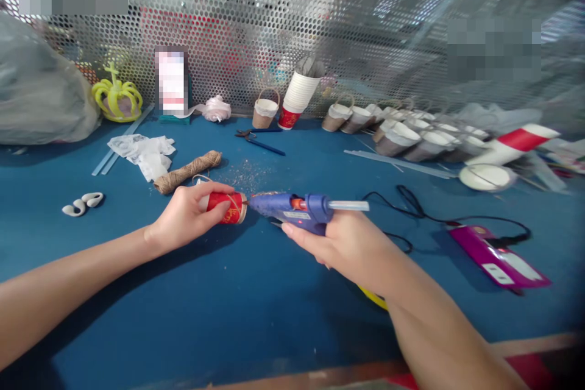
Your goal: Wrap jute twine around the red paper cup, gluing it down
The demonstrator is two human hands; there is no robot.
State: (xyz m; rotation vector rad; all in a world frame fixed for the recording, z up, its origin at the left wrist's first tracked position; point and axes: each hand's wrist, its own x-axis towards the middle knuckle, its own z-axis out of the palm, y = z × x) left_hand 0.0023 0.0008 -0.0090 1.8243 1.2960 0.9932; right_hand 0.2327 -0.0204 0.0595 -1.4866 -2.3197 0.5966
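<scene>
My left hand grips a red paper cup lying on its side, its base end facing right. A strand of brown twine runs over the cup. Just behind that hand lies a roll of brown twine. My right hand is wrapped round a blue hot glue gun with a clear glue stick sticking out of its back. The gun's nozzle points left and meets, or nearly meets, the cup's base edge. Part of a scissors-like blade shows beneath the gun.
Pliers, a stack of paper cups and several twine-wrapped cups stand along the perforated metal screen. At right lies a purple power strip with a black cord. White fabric and a yellow crown-shaped item sit left.
</scene>
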